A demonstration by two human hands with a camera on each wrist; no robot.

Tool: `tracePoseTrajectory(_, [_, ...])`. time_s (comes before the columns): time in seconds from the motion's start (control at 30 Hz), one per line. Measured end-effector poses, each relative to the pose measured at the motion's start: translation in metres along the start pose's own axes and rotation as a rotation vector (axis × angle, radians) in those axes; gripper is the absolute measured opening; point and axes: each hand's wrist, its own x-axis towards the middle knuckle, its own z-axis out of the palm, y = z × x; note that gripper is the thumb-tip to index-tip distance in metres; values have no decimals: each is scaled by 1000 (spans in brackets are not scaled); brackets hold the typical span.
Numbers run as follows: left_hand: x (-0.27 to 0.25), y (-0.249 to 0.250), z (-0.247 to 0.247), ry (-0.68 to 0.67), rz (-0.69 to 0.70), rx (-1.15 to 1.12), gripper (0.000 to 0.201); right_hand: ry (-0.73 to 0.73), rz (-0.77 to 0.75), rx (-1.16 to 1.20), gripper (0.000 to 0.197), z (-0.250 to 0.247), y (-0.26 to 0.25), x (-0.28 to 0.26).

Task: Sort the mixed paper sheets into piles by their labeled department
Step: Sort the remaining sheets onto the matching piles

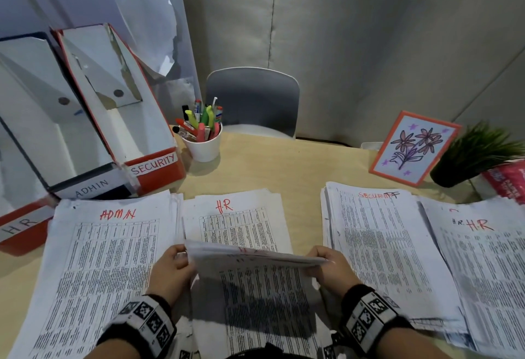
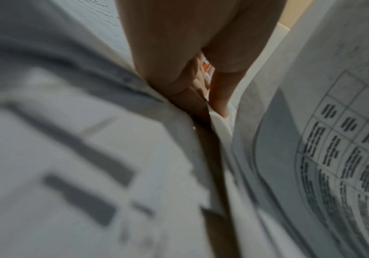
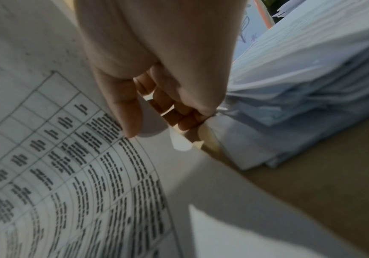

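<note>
Both hands grip sheet bundle (image 1: 255,256) over paper-covered tan table (image 1: 298,165); grey curtain (image 1: 369,32) behind.

I see a white cup of pens (image 1: 203,143) near my file boxes. A flower picture (image 1: 413,148) leans by a green plant (image 1: 474,154). A grey chair (image 1: 252,100) stands behind my table (image 1: 298,165).

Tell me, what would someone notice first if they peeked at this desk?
Probably the two hands, left hand and right hand, lifting a sheaf of papers in the middle, over paper piles marked ADMIN, HR and SECURITY in red. Next, the white cup of bright markers behind them, and the orange-framed flower drawing at the back right.
</note>
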Motion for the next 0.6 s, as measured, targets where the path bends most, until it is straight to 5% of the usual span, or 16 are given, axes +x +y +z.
tracePoseTrajectory(0.27, [-4, 9, 5, -123, -157, -309, 37, 43, -28, 130, 26, 8, 8, 6])
tracePoseTrajectory(0.47, [1, 8, -4, -221, -145, -73, 19, -33, -23, 26, 33, 0, 10, 9])
tracePoseTrajectory(0.53, [-1, 12, -5, -229, -113, -31, 29, -34, -5, -7, 12, -3, 14, 14])
tracePoseTrajectory(0.6, [-5, 17, -3, -318, -97, -39, 37, -36, 9, -36, 28, -2, 15, 17])
